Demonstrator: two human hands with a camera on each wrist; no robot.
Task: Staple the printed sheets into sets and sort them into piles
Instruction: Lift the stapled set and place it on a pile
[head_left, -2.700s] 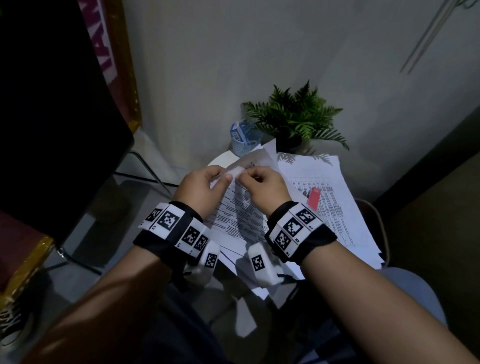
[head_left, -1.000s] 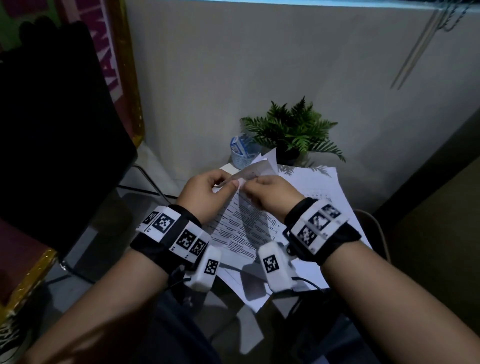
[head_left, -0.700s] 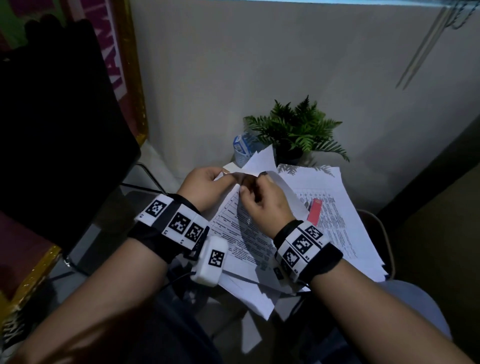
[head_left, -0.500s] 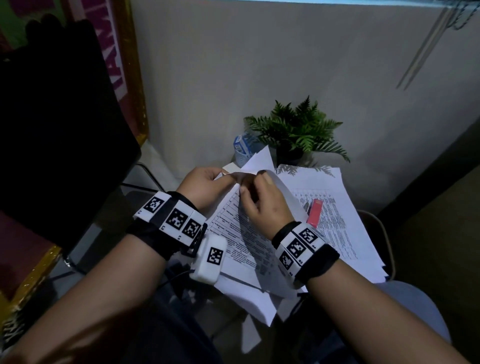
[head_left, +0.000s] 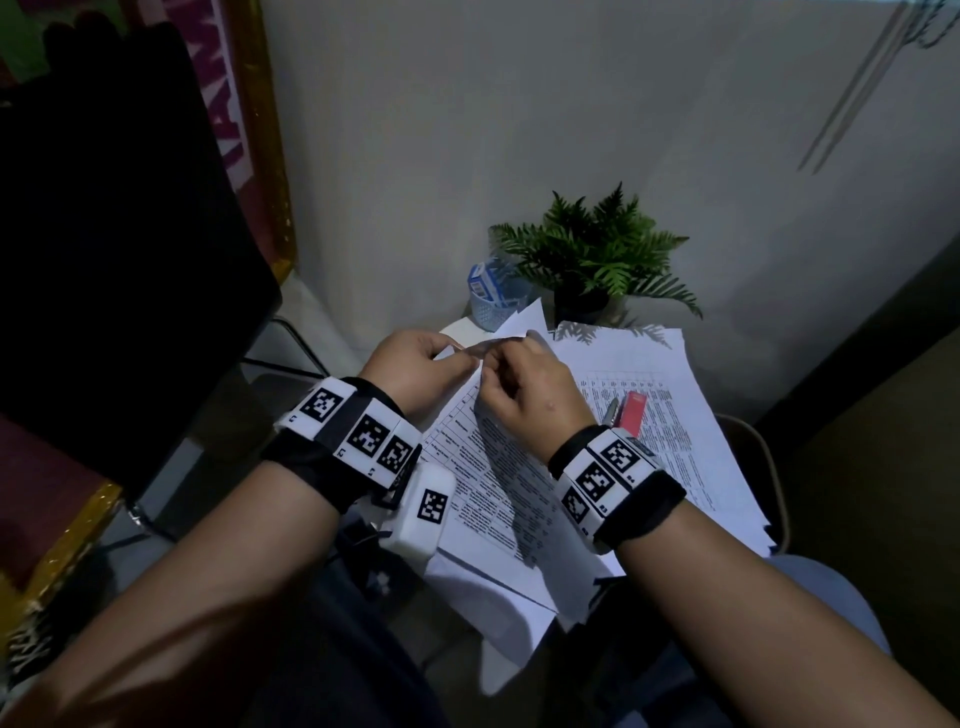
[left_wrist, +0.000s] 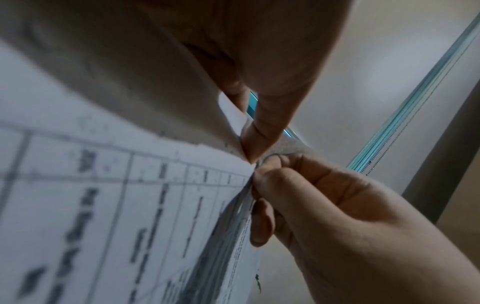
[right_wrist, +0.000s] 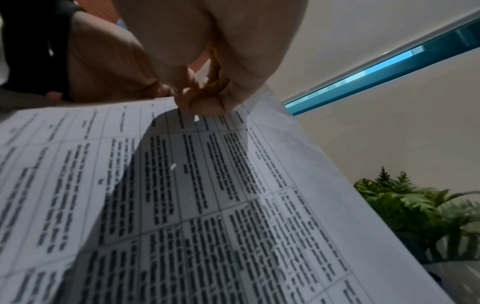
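Pale wall (head_left: 571, 104) backs a small table (head_left: 457, 328) almost buried under white paper, with a potted fern (head_left: 592, 249) and a little blue mesh basket (head_left: 493, 306) pushed up against it at the far edge. Over the near left part of that table the person holds a set of printed sheets (head_left: 498, 483), table-ruled and dense with text, lifted at its far corner and sloping down toward their lap. Both hands meet at that raised corner: the left hand (head_left: 415, 369) pinches it from the left between thumb and forefinger, and the right hand (head_left: 524, 400), fingers curled, pinches the same corner from the right, the fingertips of the two hands nearly touching. To the right of the right wrist a red stapler (head_left: 632, 410) lies on the spread pile of papers (head_left: 691, 457), with a pen (head_left: 612, 413) just beside it. A dark chair (head_left: 130, 234) stands on the left.
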